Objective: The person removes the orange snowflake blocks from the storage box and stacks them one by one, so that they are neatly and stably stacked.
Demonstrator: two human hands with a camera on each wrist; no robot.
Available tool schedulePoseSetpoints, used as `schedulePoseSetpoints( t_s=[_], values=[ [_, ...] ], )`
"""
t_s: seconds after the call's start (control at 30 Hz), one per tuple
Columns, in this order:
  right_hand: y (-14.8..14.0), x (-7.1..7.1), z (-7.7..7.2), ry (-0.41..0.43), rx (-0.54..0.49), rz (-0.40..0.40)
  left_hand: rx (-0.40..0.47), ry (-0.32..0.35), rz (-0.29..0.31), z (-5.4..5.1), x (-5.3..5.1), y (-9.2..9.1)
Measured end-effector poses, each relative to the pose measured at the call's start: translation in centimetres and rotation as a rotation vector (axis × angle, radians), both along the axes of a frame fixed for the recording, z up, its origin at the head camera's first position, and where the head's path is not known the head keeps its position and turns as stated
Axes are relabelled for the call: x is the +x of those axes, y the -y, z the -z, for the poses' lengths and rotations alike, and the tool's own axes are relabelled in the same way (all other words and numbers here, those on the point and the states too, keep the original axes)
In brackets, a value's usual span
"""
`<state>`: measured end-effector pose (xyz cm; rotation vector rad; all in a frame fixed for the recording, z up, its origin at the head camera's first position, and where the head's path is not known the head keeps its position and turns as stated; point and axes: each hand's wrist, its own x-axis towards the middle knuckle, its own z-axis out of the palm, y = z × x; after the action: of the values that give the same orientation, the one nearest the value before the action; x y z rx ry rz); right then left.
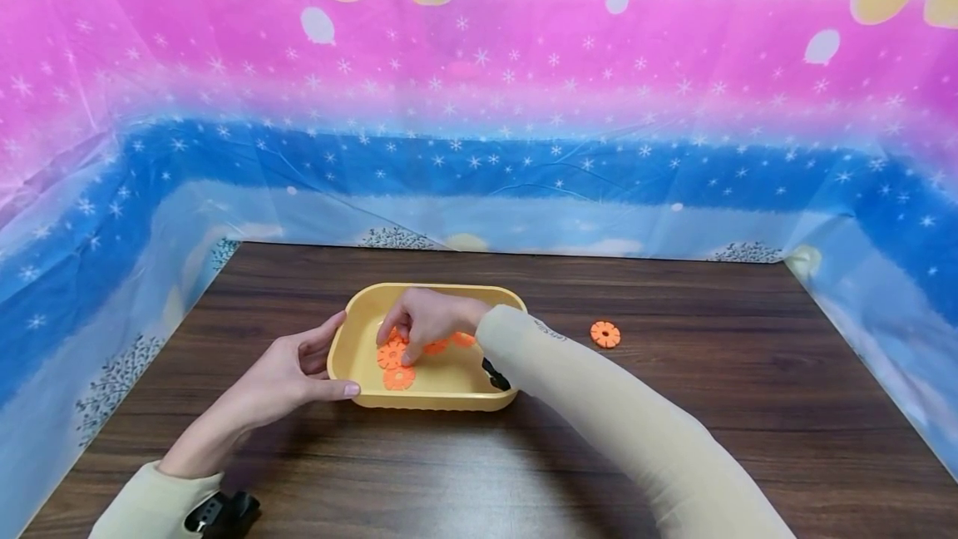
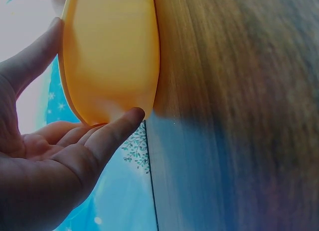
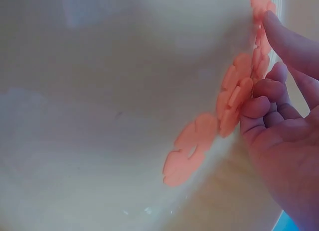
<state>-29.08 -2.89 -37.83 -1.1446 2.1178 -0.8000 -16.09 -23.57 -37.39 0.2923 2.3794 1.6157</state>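
The left hand [image 1: 280, 377] grips the left end of a yellow basin [image 1: 427, 401], thumb at the front rim and fingers on the outer side. In the left wrist view, this hand [image 2: 65, 156] holds the basin [image 2: 112, 52] between thumb and fingers. Inside the basin, the right hand [image 1: 430, 321] has thumb and index finger at the edges of an orange notched disc [image 1: 390, 356]; another disc [image 1: 399, 378] lies in front. In the right wrist view, the right hand [image 3: 284, 101] has its other fingers curled beside orange discs [image 3: 190, 150]; the exact contact is partly hidden.
A single orange disc [image 1: 605, 334] lies on the dark wooden table [image 1: 674, 314] right of the basin. More discs [image 1: 463, 339] lie under the right wrist. A pink and blue patterned cloth [image 1: 479, 106] stands around the table's back and sides.
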Motion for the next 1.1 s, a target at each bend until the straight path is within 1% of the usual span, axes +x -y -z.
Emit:
schedulePoseSetpoints(
  t_s=[0.2,0.3,0.57,0.7,0.9,1.1],
  values=[
    [0.08,-0.13,0.19,-0.040,0.016,-0.013,0.009,0.000,0.003,0.00,-0.03,-0.02],
    [0.15,-0.11,0.22,-0.054,0.007,-0.019,0.010,0.002,0.002,-0.03,-0.01,-0.04],
    [0.62,0.08,0.22,-0.137,0.040,-0.033,0.030,0.007,0.003,0.08,-0.03,-0.01],
    [0.78,0.16,0.19,-0.165,0.036,-0.038,0.035,0.006,0.006,0.17,-0.09,0.03],
    [0.81,0.12,0.20,-0.125,0.015,-0.041,0.044,-0.001,0.012,0.25,-0.14,0.06],
    [0.75,0.13,0.20,-0.111,0.035,-0.035,0.049,-0.006,0.015,0.26,-0.12,0.05]
  ],
)
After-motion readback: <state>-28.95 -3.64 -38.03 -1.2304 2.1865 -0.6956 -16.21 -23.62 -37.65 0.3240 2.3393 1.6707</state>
